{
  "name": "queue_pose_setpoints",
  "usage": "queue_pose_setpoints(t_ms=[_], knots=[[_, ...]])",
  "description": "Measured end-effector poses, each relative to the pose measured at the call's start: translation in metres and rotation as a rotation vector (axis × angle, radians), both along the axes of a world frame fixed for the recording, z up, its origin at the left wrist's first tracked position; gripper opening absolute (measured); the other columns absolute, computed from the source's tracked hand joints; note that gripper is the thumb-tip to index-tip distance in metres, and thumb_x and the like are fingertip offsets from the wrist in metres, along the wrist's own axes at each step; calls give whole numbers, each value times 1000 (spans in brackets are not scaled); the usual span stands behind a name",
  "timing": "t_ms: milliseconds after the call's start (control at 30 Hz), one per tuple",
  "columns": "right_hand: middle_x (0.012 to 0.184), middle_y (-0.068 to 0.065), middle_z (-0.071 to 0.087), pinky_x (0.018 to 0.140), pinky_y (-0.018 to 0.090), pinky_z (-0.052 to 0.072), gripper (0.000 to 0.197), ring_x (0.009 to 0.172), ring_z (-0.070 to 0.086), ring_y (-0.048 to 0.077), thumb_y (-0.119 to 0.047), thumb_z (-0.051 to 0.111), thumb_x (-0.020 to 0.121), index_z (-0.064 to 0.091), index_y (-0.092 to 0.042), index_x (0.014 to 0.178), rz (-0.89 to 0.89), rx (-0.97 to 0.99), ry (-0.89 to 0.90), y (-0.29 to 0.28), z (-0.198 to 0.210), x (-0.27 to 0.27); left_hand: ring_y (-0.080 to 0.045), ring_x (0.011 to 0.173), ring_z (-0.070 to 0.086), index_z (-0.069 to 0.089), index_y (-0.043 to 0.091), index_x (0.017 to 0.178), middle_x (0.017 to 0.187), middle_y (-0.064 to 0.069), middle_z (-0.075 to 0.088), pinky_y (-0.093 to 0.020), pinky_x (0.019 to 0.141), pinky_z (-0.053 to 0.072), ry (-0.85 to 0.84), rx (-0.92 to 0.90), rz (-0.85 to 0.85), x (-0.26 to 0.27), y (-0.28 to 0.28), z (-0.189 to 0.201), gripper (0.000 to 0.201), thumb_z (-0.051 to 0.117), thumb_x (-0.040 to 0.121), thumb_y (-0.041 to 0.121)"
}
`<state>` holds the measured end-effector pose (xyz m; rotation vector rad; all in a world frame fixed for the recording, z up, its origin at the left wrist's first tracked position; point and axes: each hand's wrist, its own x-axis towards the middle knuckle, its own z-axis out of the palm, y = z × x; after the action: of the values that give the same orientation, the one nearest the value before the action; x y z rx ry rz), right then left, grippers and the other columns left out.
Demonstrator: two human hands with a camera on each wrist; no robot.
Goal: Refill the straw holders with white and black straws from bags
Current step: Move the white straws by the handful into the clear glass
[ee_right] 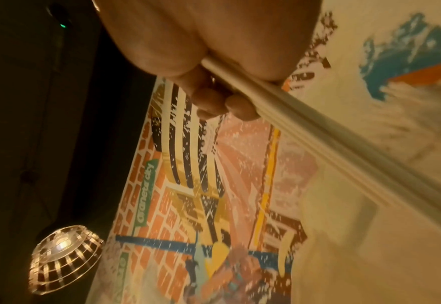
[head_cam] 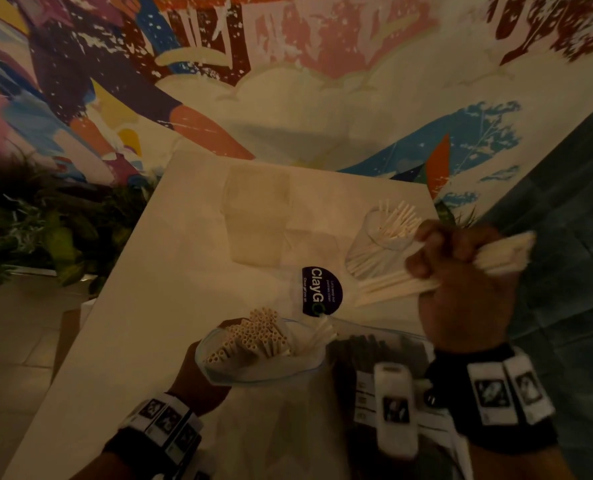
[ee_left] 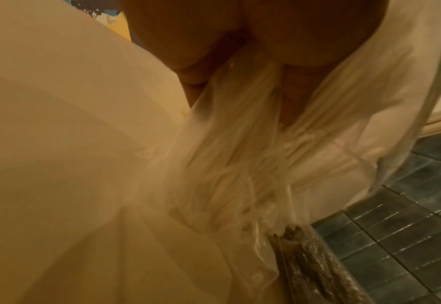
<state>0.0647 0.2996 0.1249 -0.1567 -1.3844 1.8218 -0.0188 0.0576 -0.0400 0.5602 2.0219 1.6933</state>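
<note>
A clear plastic bag (head_cam: pixel 264 370) full of white straws (head_cam: pixel 253 337) is held upright over the white table (head_cam: pixel 170 278) by my left hand (head_cam: pixel 198 379), which grips it from below; in the left wrist view the crumpled bag (ee_left: pixel 240 164) runs down from the curled fingers (ee_left: pixel 193 67). My right hand (head_cam: pixel 461 271) grips a bundle of white straws (head_cam: pixel 399 284), tilted beside a clear straw holder (head_cam: pixel 374 244) that has white straws in it. The right wrist view shows that bundle (ee_right: pixel 318 142) crossing the fingers (ee_right: pixel 240 107). A bag of black straws (head_cam: pixel 364 355) lies by the right wrist.
A round dark sticker (head_cam: pixel 319 289) lies on the table between bag and holder. Green plants (head_cam: pixel 46 223) stand left of the table, a painted mural wall (head_cam: pixel 288 81) behind it, and grey floor tiles (head_cam: pixel 565 220) to the right. A hanging lamp (ee_right: pixel 63 259) shows overhead.
</note>
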Motion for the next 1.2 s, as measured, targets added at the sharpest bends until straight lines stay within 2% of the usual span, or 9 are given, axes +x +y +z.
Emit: queue_pose_setpoints(t_ms=[200, 300, 500, 633, 733, 833, 933, 1067, 1200], knots=[[66, 1, 53, 46, 26, 33, 35, 67, 57, 18, 17, 47, 75, 43, -18, 68, -344, 10, 115, 63, 26, -33, -17, 84, 60, 62, 62, 61, 68, 36, 64, -34, 78, 49, -10, -28, 34, -2, -4, -18, 18, 54, 53, 47], [71, 10, 54, 46, 27, 34, 30, 55, 49, 19, 12, 50, 76, 39, -15, 69, -404, 31, 124, 83, 28, -53, 9, 82, 61, 59, 68, 77, 80, 41, 63, -20, 82, 49, 8, -7, 19, -4, -4, -15, 30, 55, 54, 49], [60, -2, 58, 56, 30, 44, 34, 59, 58, 18, 15, 52, 78, 40, -13, 64, -334, 8, 179, 99, 14, -88, 20, 86, 56, 54, 73, 82, 87, 46, 60, -1, 80, 44, 6, 15, 11, -3, -1, -6, 33, 54, 55, 54], [57, -5, 61, 57, 32, 49, 36, 55, 58, 17, 13, 55, 84, 39, -15, 66, -337, 36, -51, 111, -25, -99, 19, 82, 58, 57, 71, 75, 81, 44, 62, 0, 74, 45, 4, 65, 13, 0, 2, 3, 33, 66, 44, 68], [59, -3, 63, 66, 37, 52, 37, 58, 62, 17, 7, 61, 82, 43, -20, 65, -431, 124, -225, 120, -42, -100, 14, 78, 61, 63, 64, 75, 78, 39, 65, -2, 70, 46, -2, 111, 19, 3, 3, 7, 26, 62, 51, 51], [70, 8, 59, 68, 30, 48, 27, 69, 58, 22, -22, 68, 84, 51, -25, 63, -565, 369, -432, 129, -47, -97, 4, 70, 62, 70, 47, 61, 65, 35, 65, -1, 62, 45, -77, 118, 55, 4, 5, 6, 14, 61, 52, 42], [71, 11, 58, 64, 33, 42, 47, 70, 56, 24, -54, 49, 91, 56, -16, 64, -639, 598, -702, 136, -50, -91, 13, 73, 62, 65, 61, 69, 74, 36, 66, -3, 68, 48, -57, 144, 40, 4, 3, 6, 25, 67, 45, 55], [97, 22, 66, 83, 41, 45, 105, 91, 60, 36, -88, 12, 72, 68, -3, 94, -601, 566, -975, 138, -52, -92, 7, 53, 58, 71, 37, 55, 56, 16, 67, -8, 57, 47, -159, 220, 36, 3, 4, 5, 47, 76, 27, 74], [128, 24, 53, 101, 49, 38, 79, 117, 50, 40, -70, 33, 88, 54, -3, 123, -555, 692, -1231, 139, -58, -93, 16, 64, 59, 64, 60, 59, 65, 34, 66, -2, 64, 46, -66, 137, 18, 5, 3, 8, 22, 69, 38, 61]])
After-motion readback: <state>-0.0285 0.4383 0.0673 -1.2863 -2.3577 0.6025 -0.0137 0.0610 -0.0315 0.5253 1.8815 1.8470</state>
